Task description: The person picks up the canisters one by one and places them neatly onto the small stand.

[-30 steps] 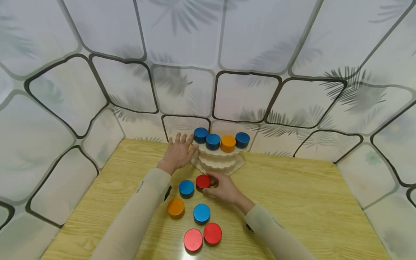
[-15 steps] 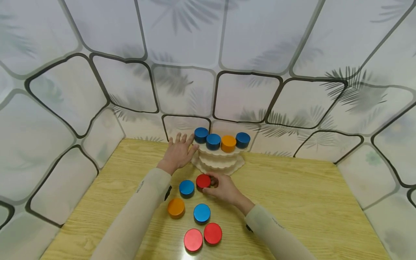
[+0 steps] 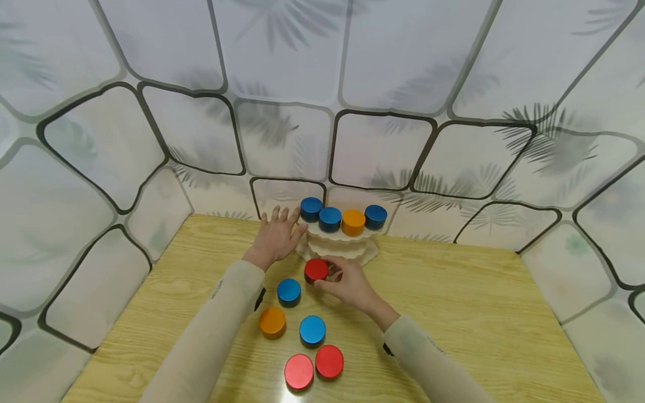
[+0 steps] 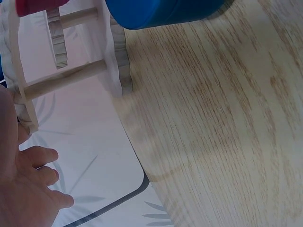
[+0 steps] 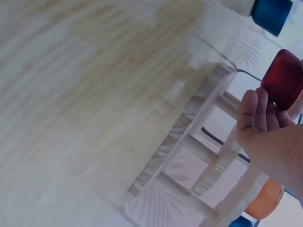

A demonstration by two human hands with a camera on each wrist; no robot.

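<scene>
My right hand (image 3: pixel 350 284) pinches a red round tin (image 3: pixel 316 270) by its right side, between thumb and fingers, in front of the stand. In the right wrist view this red tin (image 5: pixel 281 78) is lifted off the table, its top turned partly away. A cream tiered wooden stand (image 3: pixel 339 248) with scalloped edges stands against the back wall. My left hand (image 3: pixel 275 238) rests against the left end of its top tier, fingers spread and fairly straight. On that tier are several blue tins (image 3: pixel 330 219) and one orange tin (image 3: pixel 353 223).
On the wooden table (image 3: pixel 453 313) before the stand lie two blue tins, the nearer blue tin (image 3: pixel 312 331) beside an orange tin (image 3: pixel 272 323). Two red tins (image 3: pixel 330 362) lie closest to me. Pale patterned walls (image 3: pixel 287 134) enclose the table at the back and sides.
My right hand has lifted the red tin and moved it slightly away from me, toward the stand. My left hand stays at the stand's left end.
</scene>
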